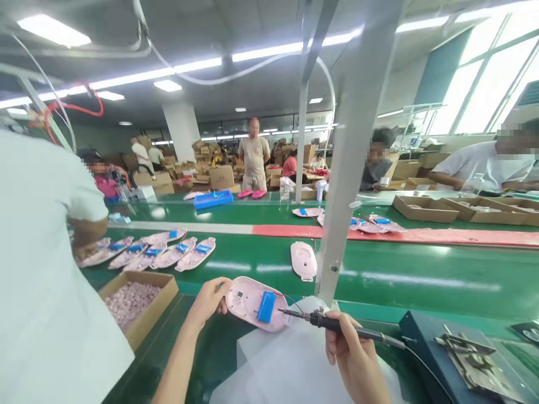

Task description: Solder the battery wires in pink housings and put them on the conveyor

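My left hand (206,303) grips a pink plastic housing (242,300) by its rounded end and tilts it up over a sheet of white plastic film (286,365). A blue battery pack (266,307) lies in the housing, with thin wires (295,303) running from it toward the housing's right end. My right hand (351,350) holds a black-handled soldering iron (337,324). Its thin metal tip points left and ends just beside the housing, close to the wires. I cannot tell whether the tip touches them.
A green conveyor belt (379,275) carries several pink housings (196,253) and another lying alone (304,261). A cardboard box of pink pieces (141,303) sits to the left, and a dark blue soldering stand (438,348) to the right. A white post (345,157) rises ahead. A co-worker's white-shirted back (46,252) fills the left.
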`<state>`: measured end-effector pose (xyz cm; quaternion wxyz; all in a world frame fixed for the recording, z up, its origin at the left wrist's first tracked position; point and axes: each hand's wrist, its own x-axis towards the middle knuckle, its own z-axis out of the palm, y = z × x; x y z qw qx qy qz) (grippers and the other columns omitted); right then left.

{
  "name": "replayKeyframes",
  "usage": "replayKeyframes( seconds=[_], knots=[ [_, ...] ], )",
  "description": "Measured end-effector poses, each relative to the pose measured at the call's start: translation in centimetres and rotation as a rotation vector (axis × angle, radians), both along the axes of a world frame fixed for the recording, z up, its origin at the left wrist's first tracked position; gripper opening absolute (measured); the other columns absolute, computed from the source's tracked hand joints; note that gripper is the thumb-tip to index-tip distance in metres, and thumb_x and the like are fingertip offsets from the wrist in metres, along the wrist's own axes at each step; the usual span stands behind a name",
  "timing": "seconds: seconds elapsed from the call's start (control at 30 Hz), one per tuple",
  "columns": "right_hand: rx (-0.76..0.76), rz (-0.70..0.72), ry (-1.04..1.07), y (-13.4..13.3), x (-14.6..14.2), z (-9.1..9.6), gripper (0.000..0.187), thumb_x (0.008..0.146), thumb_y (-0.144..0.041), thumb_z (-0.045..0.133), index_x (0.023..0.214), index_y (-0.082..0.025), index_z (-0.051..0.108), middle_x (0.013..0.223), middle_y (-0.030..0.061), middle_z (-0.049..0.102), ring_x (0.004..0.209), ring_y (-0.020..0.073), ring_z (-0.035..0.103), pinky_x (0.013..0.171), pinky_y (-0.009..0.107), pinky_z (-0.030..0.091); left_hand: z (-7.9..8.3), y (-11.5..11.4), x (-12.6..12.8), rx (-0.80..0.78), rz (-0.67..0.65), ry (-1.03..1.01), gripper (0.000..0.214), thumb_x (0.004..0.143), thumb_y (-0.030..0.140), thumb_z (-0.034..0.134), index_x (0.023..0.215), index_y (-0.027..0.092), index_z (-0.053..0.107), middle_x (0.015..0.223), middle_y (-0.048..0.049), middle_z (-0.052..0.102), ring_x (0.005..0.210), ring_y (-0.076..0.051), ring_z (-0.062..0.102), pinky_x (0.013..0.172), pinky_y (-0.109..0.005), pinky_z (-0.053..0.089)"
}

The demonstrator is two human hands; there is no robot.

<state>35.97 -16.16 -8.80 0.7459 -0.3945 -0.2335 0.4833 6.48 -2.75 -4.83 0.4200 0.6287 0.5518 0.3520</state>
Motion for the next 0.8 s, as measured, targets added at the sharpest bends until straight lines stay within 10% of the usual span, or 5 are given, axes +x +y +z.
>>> replayKeyframes(
  seconds=[0.17, 0.4, 0.63, 0.8],
  knots=[
    [0.052, 0.097, 0.057, 0.2, 0.2, -0.9, 0.054, 0.070, -0.066, 0.091, 0.089, -0.016, 0.082, 0.058, -0.0003, 0.061, 0.047, 0.0140, 0.056, 0.039, 0.025, 0.048, -0.3, 1.8, 2.3, 0.359, 0.318, 0.115, 0.073, 0.088, 0.086, 0.042, 0.103, 0.019, 0.066, 0.064, -0.0061, 0.069, 0.063, -0.029, 0.074, 0.063, -0.037, 0.058],
    [0.086, 0.175, 0.123, 0.4, 0.7, -0.9, 0.056, 0.070, -0.067, 0.090, 0.091, -0.016, 0.081, 0.057, -0.0012, 0.060, 0.047, 0.0136, 0.054, 0.038, 0.023, 0.044, -0.5, 3.3, 9.1, 0.498, 0.107, 0.413, 0.030, 0.106, 0.035, 0.045, 0.114, 0.026, 0.072, 0.131, -0.0142, 0.069, 0.125, -0.030, 0.068, 0.107, -0.040, 0.054],
    [0.086, 0.192, 0.124, 0.5, 1.1, -1.3, 0.056, 0.069, -0.066, 0.092, 0.092, -0.015, 0.081, 0.058, -0.0010, 0.060, 0.047, 0.0133, 0.054, 0.037, 0.023, 0.043, -2.3, 3.5, 13.5, 0.448, -0.233, 0.668, 0.011, 0.095, 0.022, 0.069, 0.099, 0.023, 0.079, 0.118, -0.0109, 0.072, 0.107, -0.027, 0.074, 0.099, -0.033, 0.057],
    [0.036, 0.241, 0.107, 0.4, 1.2, -1.8, 0.057, 0.068, -0.065, 0.093, 0.093, -0.015, 0.081, 0.060, 0.0002, 0.061, 0.049, 0.0151, 0.056, 0.039, 0.026, 0.045, -2.1, 4.9, 11.9, 0.402, -0.130, 0.762, 0.016, 0.102, 0.029, 0.064, 0.099, 0.022, 0.078, 0.117, -0.0104, 0.072, 0.116, -0.024, 0.070, 0.106, -0.031, 0.054]
  ],
)
